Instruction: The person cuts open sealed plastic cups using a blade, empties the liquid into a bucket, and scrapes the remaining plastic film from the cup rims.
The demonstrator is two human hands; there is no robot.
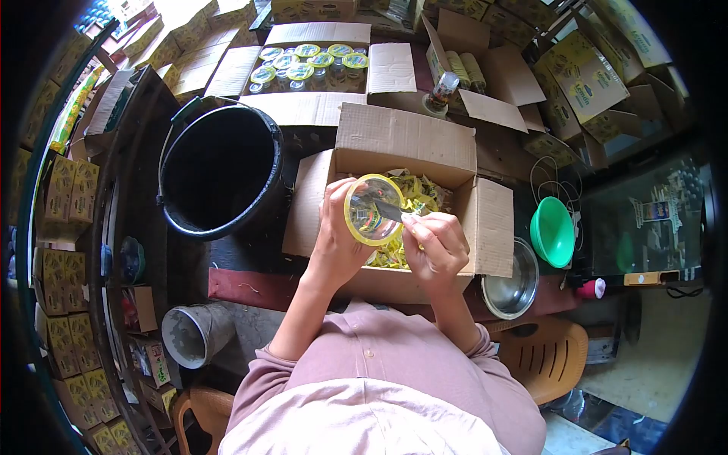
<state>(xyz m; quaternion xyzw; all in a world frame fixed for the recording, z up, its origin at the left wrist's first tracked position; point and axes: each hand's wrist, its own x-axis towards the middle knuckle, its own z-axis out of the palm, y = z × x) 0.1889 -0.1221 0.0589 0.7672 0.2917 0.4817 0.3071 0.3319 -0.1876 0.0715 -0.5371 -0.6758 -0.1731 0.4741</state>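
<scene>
My left hand (pixel 335 227) is wrapped round a clear container (pixel 371 205) with a yellow rim, tilted above an open cardboard box (pixel 406 148). My right hand (pixel 438 246) pinches a small dark flat blade-like piece (pixel 389 211), which lies against the container's round face. Yellow printed wrappers or strips (pixel 428 193) fill the inside of the box under both hands. Some of that pile is hidden behind the hands and the container.
A large black bucket (pixel 220 171) stands left of the box. Behind is a carton of yellow-lidded containers (pixel 307 64). At right are a steel bowl (pixel 512 284) and a green bowl (pixel 552 231). A grey bucket (pixel 197 335) sits lower left.
</scene>
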